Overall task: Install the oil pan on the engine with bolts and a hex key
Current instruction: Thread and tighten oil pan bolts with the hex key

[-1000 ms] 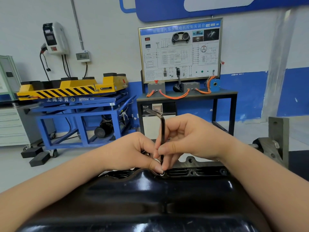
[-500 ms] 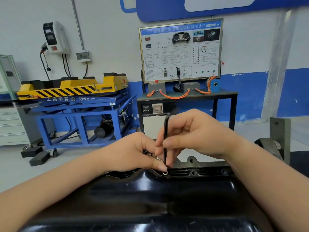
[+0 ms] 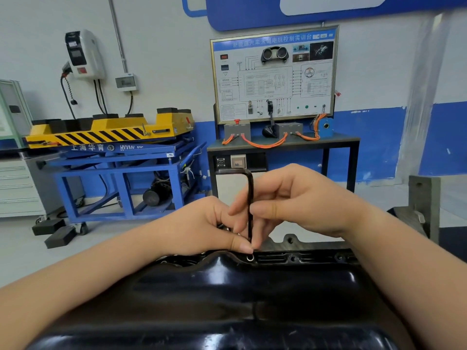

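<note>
The black oil pan [image 3: 227,299] fills the foreground, and a bolt [image 3: 250,258] sits in a hole on its far flange. An L-shaped hex key [image 3: 250,205] stands upright in that bolt, its short arm pointing left at the top. The right hand [image 3: 303,200] pinches the key's shaft midway, while the left hand [image 3: 202,226], fingers curled, pinches its lower end just above the bolt.

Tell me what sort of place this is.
Probably an automotive training workshop: a wiring-diagram training board, a yellow-and-blue lift table, and a black oil pan being bolted with a hex key.
</note>
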`<state>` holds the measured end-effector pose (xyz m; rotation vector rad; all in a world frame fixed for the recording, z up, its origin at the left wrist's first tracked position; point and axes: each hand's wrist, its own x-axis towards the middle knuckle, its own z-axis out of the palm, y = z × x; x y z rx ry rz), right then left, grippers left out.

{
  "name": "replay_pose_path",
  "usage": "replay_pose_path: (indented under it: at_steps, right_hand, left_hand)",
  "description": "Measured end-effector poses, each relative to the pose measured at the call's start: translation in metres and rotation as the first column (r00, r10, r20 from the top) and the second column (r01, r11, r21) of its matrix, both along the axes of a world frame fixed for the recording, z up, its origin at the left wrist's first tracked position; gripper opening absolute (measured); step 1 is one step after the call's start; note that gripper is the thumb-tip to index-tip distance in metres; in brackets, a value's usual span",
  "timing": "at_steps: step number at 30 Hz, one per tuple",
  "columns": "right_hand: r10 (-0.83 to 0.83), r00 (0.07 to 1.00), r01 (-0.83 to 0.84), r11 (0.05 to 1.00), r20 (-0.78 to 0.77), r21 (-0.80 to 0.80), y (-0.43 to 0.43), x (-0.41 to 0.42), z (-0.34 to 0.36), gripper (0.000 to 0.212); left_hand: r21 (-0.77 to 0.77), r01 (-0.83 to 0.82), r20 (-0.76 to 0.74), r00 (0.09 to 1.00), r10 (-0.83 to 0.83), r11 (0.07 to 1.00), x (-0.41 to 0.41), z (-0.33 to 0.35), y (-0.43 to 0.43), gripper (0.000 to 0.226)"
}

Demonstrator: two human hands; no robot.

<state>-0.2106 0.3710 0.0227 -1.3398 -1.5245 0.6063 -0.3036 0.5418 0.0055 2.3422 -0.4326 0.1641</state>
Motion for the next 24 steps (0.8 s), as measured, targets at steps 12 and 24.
replay_pose_path:
  at_steps: [12,24]
  right_hand:
    - [-0.033,0.999,0.033,0.999,-0.014,0.022,0.0033,-0.001,-0.0008,0.009]
    - [-0.133,0.991,0.131,0.989,0.027,0.071,0.0065,-0.0019,-0.0021,0.034]
  left_hand:
    - [-0.027,0.003,-0.021,1.0,-0.003,1.0,0.0014,-0.0017,-0.0019,0.012]
    - [-0.071,0.036,-0.068,0.997,-0.04,0.997,-0.0008,0.0026,-0.0064,0.034]
